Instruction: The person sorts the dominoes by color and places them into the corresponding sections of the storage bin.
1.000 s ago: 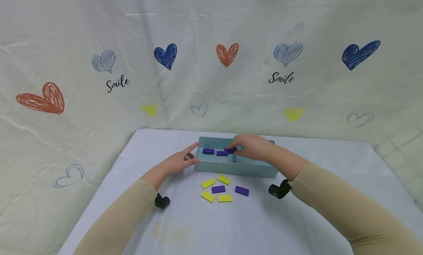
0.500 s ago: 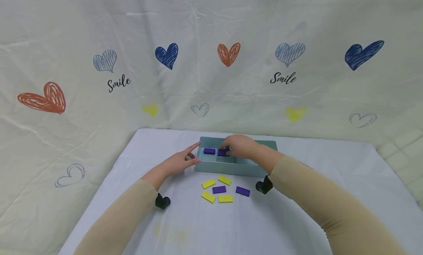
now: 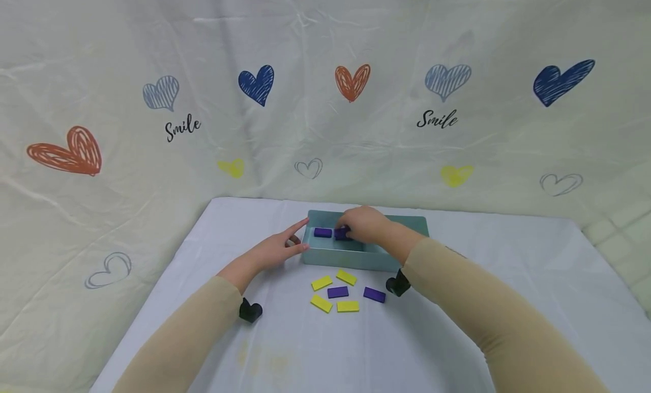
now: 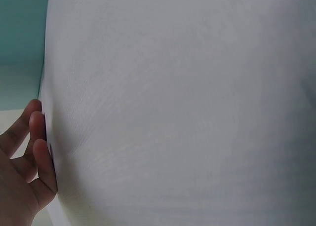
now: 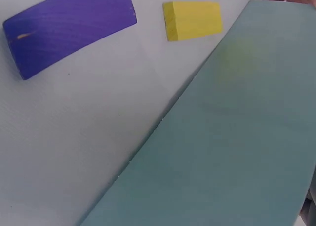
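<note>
In the head view, my right hand [image 3: 363, 224] reaches into a shallow blue-green box [image 3: 356, 259]. Its fingertips pinch a purple wooden block [image 3: 341, 233], low in the box. A second purple block [image 3: 322, 233] lies to the left of it inside the box. Another block may be hidden under my right hand. My left hand [image 3: 270, 251] is at the box's left end, its index finger and thumb spread and touching that end. In the left wrist view, the fingers [image 4: 43, 162] of that hand are beside the box wall [image 4: 19, 83].
On the white cloth in front of the box lie two purple blocks [image 3: 374, 294] and several yellow blocks [image 3: 348, 306]. The right wrist view shows a yellow block [image 5: 195, 21] close to the box's side wall [image 5: 222, 117]. A heart-printed sheet [image 3: 325, 127] hangs behind the table.
My right hand has moved left inside the box, carrying a purple block from near the divider to the spot of the middle purple block. My left hand stays at the box's end.
</note>
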Available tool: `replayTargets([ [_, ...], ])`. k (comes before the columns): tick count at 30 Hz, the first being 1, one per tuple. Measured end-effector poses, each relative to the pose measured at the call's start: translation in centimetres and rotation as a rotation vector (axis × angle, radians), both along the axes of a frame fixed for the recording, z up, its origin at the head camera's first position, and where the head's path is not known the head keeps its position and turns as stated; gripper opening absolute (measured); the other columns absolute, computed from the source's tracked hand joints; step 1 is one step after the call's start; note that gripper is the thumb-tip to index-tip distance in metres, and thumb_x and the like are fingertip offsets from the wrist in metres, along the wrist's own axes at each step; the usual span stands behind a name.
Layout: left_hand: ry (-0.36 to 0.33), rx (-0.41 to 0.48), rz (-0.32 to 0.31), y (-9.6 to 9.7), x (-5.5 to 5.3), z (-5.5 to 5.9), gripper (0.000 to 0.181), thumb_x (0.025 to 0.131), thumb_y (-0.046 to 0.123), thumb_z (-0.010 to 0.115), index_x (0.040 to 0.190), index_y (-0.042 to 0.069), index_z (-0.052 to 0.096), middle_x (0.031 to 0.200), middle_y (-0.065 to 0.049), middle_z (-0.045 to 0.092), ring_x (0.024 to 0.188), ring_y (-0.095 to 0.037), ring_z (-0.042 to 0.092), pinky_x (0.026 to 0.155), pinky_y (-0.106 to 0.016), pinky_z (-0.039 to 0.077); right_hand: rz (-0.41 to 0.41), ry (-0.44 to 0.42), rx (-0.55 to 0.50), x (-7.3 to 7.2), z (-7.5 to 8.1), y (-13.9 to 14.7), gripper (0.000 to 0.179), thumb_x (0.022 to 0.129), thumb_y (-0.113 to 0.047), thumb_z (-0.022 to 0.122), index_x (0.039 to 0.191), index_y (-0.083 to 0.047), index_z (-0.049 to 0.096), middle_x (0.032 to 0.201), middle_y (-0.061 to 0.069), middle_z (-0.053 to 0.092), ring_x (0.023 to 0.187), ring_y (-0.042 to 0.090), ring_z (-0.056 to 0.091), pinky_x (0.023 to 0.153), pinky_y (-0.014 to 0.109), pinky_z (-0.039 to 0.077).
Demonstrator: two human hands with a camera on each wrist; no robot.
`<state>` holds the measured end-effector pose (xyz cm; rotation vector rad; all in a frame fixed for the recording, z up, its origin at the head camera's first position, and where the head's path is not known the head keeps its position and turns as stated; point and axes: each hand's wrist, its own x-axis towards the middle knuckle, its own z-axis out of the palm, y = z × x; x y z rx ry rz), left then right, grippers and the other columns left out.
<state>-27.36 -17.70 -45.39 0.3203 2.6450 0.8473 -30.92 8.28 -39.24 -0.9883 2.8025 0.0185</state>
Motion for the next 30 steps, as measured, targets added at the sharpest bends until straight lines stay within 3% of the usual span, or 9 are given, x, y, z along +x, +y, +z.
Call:
replayTargets([
  [11,0.009,0.0,-0.01,-0.1,0.3,0.4,0.074,0.093,0.065,0.053,0.153,0.056,0.011,0.131,-0.003,0.057,0.105,-0.022,0.059,0.092,-0.046,0.049,-0.002,0.006,0.062,-0.6,-0.8,-0.5,0.026,0.097,-0.013,0.064,0.123,-0.013,0.071,0.119,0.003,0.069,0.11,0.021,0.063,0.098,0.039,0.048],
  [20,0.006,0.003,-0.005,0.0,0.2,0.5,0.074,0.092,0.065,0.054,0.153,0.057,0.012,0.13,-0.003,0.057,0.105,-0.022,0.059,0.09,-0.046,0.05,-0.03,0.038,0.113,-0.7,-1.3,-0.9,0.03,0.099,-0.008,0.058,0.126,-0.014,0.069,0.122,0.003,0.068,0.115,0.023,0.062,0.099,0.04,0.048],
  [25,0.006,0.006,-0.009,-0.1,0.3,0.7,0.074,0.092,0.065,0.054,0.153,0.057,0.012,0.13,-0.003,0.058,0.104,-0.021,0.059,0.091,-0.045,0.049,-0.031,0.034,0.144,-0.7,-1.1,-1.3,0.029,0.1,-0.005,0.053,0.123,-0.014,0.069,0.116,0.003,0.069,0.104,0.02,0.063,0.095,0.039,0.049],
  [30,0.001,0.0,-0.008,0.0,0.5,0.8,0.074,0.092,0.066,0.054,0.152,0.057,0.012,0.13,-0.003,0.058,0.104,-0.021,0.059,0.091,-0.045,0.049,-0.024,0.047,0.165,-1.1,-1.3,-1.4,0.024,0.099,-0.01,0.058,0.119,-0.014,0.07,0.109,0.002,0.07,0.089,0.017,0.058,0.09,0.037,0.051],
])
